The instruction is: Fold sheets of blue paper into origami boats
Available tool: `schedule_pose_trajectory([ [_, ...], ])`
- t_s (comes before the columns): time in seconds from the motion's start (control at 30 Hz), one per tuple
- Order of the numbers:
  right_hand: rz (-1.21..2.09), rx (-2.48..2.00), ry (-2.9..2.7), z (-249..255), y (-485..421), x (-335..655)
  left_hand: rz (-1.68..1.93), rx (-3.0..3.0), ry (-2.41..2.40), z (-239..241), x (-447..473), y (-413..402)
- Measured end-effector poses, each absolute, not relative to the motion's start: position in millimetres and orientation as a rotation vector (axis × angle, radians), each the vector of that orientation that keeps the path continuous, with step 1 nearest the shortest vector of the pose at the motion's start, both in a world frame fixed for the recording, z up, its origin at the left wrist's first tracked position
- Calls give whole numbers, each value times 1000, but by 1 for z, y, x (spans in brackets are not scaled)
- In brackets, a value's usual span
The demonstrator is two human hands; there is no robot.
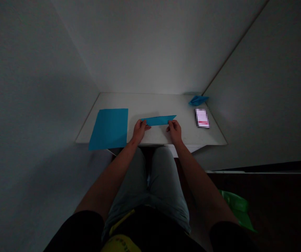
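Note:
A long, narrow strip of folded blue paper [159,120] is held up just above the white table, its right end slanting to a point. My left hand [139,130] pinches its left end between thumb and fingers. At the lower right part of the strip, my right hand [174,130] grips the edge with thumb and forefinger, the other fingers curled. Left of my hands lies a stack or sheet of flat blue paper [110,127], its front edge hanging over the table's edge. A folded blue paper boat [198,100] rests at the back right corner.
The small white table [153,101] is set between walls on the left, back and right. A phone with a blurred lit screen [202,118] lies near its right edge. On the dark floor at lower right is a green plastic object [237,208].

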State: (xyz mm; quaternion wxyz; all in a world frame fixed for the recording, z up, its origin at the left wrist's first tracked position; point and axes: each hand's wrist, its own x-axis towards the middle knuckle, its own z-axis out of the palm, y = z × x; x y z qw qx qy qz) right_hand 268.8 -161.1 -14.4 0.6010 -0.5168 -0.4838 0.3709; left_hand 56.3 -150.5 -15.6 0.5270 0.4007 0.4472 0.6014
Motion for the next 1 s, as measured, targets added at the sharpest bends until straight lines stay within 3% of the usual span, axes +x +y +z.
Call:
schedule_pose_trajectory([
  [0.5, 1031, -1284, -1334, -13, -168, 270, 1232, 1170, 1107, -6, 52, -161],
  [0.73, 967, -1353, -1338, -7, -170, 271, 1323, 1034, 1311, -7, 55, -158],
  [1.0, 904, -1382, -1245, -9, -170, 269, 1456, 1002, 1193, -8, 55, -156],
])
